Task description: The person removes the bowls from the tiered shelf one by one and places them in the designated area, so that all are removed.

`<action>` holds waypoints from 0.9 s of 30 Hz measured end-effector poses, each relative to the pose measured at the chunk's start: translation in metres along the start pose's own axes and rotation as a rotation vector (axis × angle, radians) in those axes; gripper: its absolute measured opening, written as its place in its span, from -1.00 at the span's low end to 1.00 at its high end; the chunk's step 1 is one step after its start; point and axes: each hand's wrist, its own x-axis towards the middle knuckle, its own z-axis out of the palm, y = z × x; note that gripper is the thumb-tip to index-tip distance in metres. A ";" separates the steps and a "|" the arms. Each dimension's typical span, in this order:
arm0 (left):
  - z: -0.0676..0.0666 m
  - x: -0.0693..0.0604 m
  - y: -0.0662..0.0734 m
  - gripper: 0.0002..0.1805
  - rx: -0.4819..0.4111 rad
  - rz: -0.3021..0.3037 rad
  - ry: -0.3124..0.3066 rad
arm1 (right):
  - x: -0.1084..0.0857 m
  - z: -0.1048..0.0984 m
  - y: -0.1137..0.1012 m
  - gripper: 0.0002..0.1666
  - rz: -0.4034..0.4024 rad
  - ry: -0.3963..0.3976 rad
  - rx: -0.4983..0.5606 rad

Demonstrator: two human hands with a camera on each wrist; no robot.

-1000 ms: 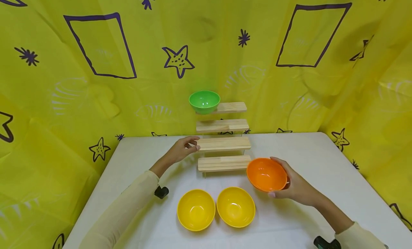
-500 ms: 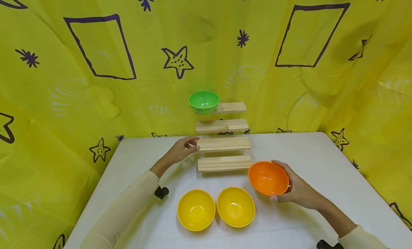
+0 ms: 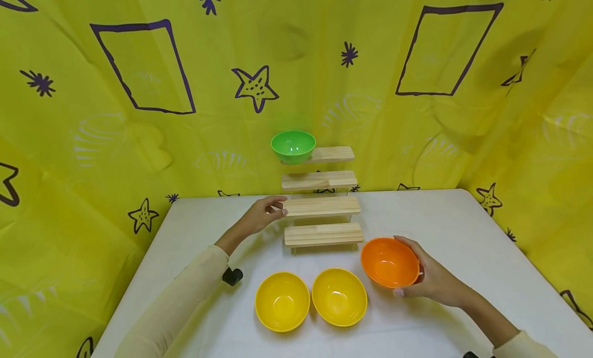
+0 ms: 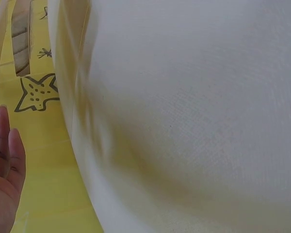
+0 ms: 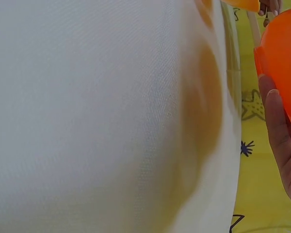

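Note:
My left hand (image 3: 263,215) grips the left end of a lower-middle board of the tiered wooden stand (image 3: 321,207), thumb in front and a finger at the back. My right hand (image 3: 437,278) holds an orange bowl (image 3: 390,263) by its right side, right of the lowest board, with the bowl's opening facing up and tilted toward me. In the right wrist view, fingers (image 5: 280,126) lie against the orange bowl (image 5: 286,63). The left wrist view shows part of my left hand (image 4: 6,170); its contact with the stand cannot be made out there.
Two yellow bowls (image 3: 282,302) (image 3: 339,297) stand side by side on the white table (image 3: 222,322) in front of the stand. A green bowl (image 3: 293,146) sits on the left of the top board. Behind hangs a yellow patterned curtain (image 3: 296,80).
My right hand and the orange bowl have moved toward me and slightly right, away from the lowest board. My left hand has stayed at the stand.

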 end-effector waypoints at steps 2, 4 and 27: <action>0.000 0.000 -0.001 -0.47 0.000 -0.001 0.000 | -0.001 0.000 0.001 0.21 -0.001 -0.002 0.002; 0.000 0.001 -0.001 -0.47 -0.001 -0.001 0.000 | -0.002 0.000 0.002 0.21 0.004 -0.003 0.005; -0.001 -0.001 0.002 -0.47 0.006 0.005 -0.011 | -0.015 0.002 0.010 0.20 0.087 -0.019 0.004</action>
